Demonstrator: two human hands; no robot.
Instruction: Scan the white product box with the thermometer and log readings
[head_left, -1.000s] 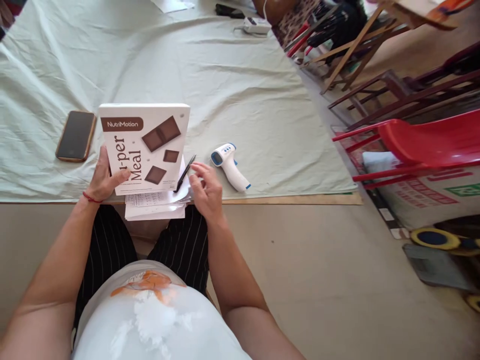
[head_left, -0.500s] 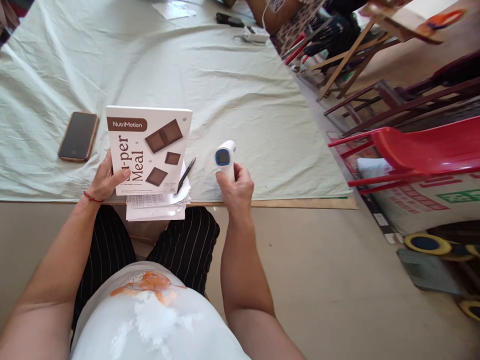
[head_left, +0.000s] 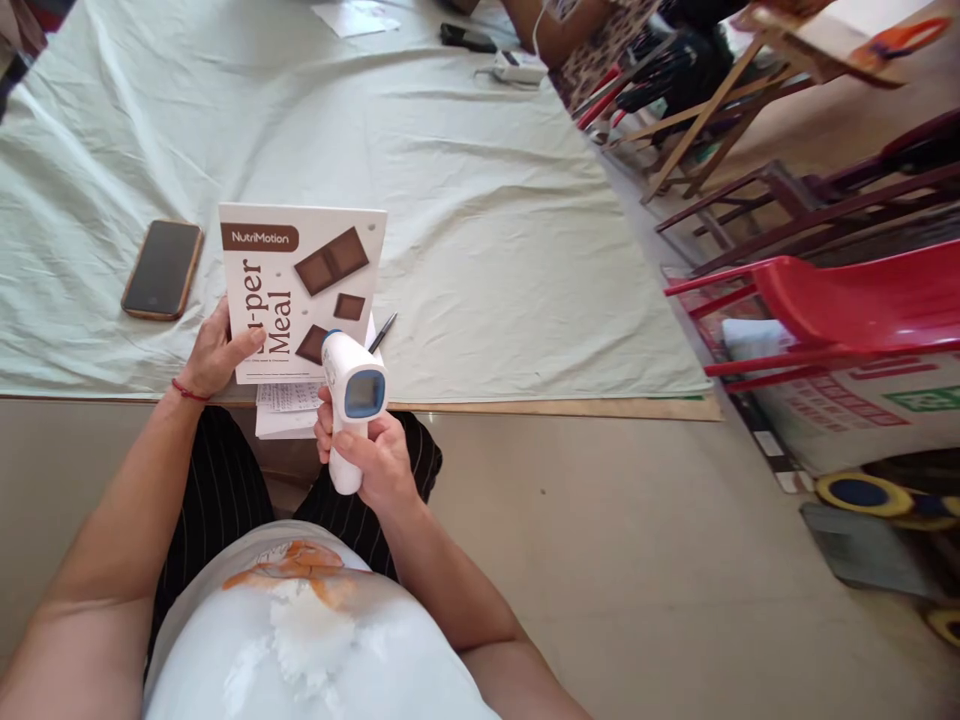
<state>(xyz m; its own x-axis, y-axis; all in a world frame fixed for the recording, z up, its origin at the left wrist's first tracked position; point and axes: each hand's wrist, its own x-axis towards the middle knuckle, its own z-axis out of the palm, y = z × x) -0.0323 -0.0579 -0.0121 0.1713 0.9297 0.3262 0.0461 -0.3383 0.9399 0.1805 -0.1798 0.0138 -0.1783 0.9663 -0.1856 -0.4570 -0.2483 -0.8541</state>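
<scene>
At the edge of the counter (head_left: 510,240), the left hand (head_left: 215,355) is gripping the white box (head_left: 289,290) while the right hand (head_left: 381,455) is clutching the thermometer (head_left: 346,368) it just picked up and pointing it at the box, so both seem in use.

White-and-blue thermometer (head_left: 349,415), brown-and-white box (head_left: 304,290), black pinstriped trousers (head_left: 225,490), red chair (head_left: 847,295), perhaps pale-green cloth (head_left: 487,230)

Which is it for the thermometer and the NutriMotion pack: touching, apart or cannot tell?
Cannot tell: in the head view, the thermometer covers the lower right corner of the NutriMotion pack, hiding any contact or gap.
</scene>
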